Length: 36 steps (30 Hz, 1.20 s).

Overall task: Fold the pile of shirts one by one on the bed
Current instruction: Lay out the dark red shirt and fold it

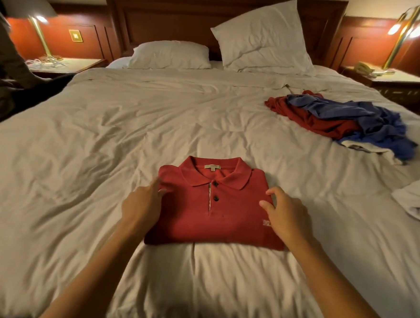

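Note:
A red polo shirt (pixel 215 209) lies folded into a neat rectangle on the white bed (pixel 106 139), collar up and buttons showing. My left hand (pixel 142 203) rests at the shirt's left edge with its fingers stretched forward. My right hand (pixel 284 213) hovers over the right edge, fingers loosely bent and holding nothing. A pile of unfolded shirts (pixel 343 121), red, blue and white, lies at the far right of the bed.
Two white pillows (pixel 262 38) lean at the wooden headboard. A crumpled white cloth (pixel 417 203) lies at the bed's right edge. Nightstands with lit lamps stand on both sides, and dark clothing (pixel 1 74) sits at the left edge.

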Motion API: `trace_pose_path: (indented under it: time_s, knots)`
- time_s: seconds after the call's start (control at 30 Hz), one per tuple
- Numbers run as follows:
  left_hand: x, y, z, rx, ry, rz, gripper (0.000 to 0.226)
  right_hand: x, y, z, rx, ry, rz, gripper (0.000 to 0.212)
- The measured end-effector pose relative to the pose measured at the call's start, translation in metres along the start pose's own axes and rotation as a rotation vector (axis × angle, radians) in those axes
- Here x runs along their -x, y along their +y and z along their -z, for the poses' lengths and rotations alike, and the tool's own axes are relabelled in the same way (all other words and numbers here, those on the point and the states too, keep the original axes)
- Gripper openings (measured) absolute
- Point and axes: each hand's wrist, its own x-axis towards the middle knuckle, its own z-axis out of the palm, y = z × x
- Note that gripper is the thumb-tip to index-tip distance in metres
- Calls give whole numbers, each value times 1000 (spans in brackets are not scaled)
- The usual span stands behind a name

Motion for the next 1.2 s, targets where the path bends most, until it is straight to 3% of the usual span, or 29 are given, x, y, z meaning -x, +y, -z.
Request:
trace_pose_path:
  time_s: [0.1,0.17,0.23,0.3,0.4,0.6,0.67,0.77,0.83,1.0,1.13,1.2]
  knots:
    - [8,9,4,-30,73,-98,58,11,-12,3,21,32,197,60]
    - [22,23,-4,45,-31,-269,83,23,-34,-5,-74,-213,339,96]
    - [26,22,-22,-98,-236,-378,106,25,-46,-19,20,-471,338,109]
    - [15,12,-35,-208,-348,-347,111,16,-47,-27,128,-534,276,97]
    - [-3,11,-32,-164,-401,-159,75,-7,-40,-34,249,-538,182,70]
    - [-28,15,-32,-127,-360,1,74,-36,-24,-45,217,-463,60,80]
    - [-34,13,-36,-111,-272,16,74,-45,-18,-48,185,-378,7,84]
    - [-45,12,-42,37,-69,-10,75,-60,-13,-53,101,-97,7,80]
    - [-57,11,-47,183,-60,-90,80,-71,-12,-56,25,22,48,72]
    - [-98,17,-45,282,-115,-115,105,-117,-10,-65,19,-125,81,79]
    - [-134,25,-28,310,-346,-91,91,-159,-8,-52,-147,-326,85,86]
    - [-150,23,-20,273,-536,-111,80,-173,-11,-42,-109,-492,105,75]
